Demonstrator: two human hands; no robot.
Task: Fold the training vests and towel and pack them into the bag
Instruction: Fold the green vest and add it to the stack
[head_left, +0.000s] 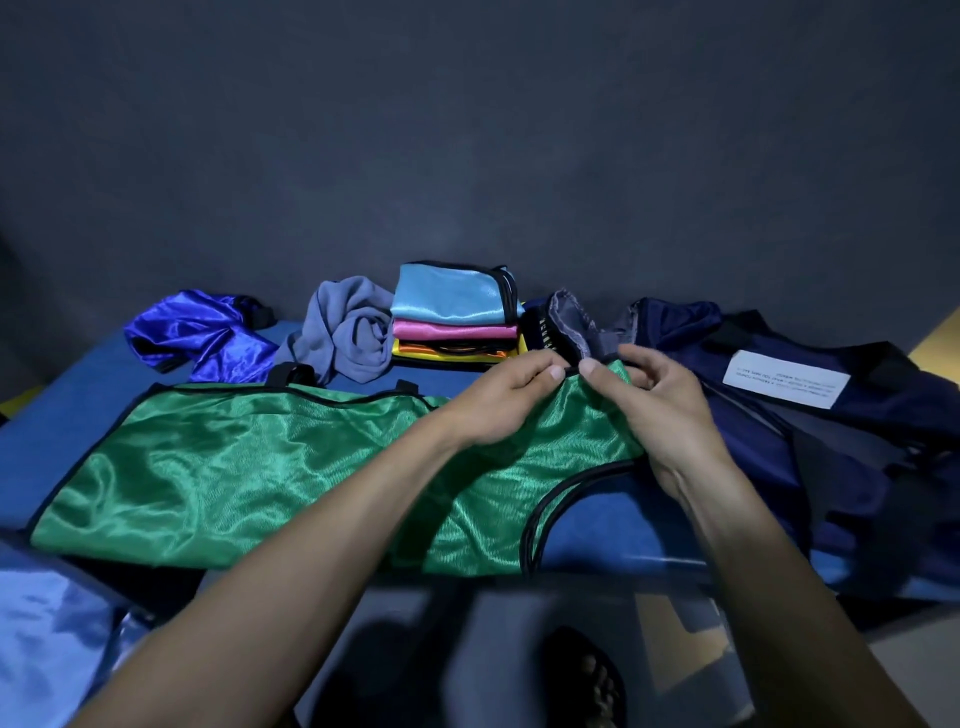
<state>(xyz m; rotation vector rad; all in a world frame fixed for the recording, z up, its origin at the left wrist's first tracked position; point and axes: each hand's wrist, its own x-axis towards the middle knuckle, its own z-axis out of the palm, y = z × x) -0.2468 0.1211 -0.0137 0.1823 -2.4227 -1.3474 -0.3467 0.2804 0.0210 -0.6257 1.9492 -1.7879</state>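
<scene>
A pale blue satin cloth (36, 623) is getting cut off at the near left corner. On the blue worktop (597, 525), the left hand (498, 405) and right hand (649, 410) are pinching the shiny green satin vest (218, 467) at its far right edge, fingers curled. Farther back, the crumpled grey towel (348, 332) is lying beside a stack of folded satin vests (452, 317). The dark navy fabric bag (779, 405) is slumping at right, its inside hidden.

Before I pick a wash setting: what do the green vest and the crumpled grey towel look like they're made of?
Green vest: seemingly a thin satin-like synthetic, glossy, with bright streaky highlights along its wrinkles and black edge binding. Grey towel: matte, soft, probably microfibre or cotton; it shows no sheen and bunches in thick rounded folds.
</scene>
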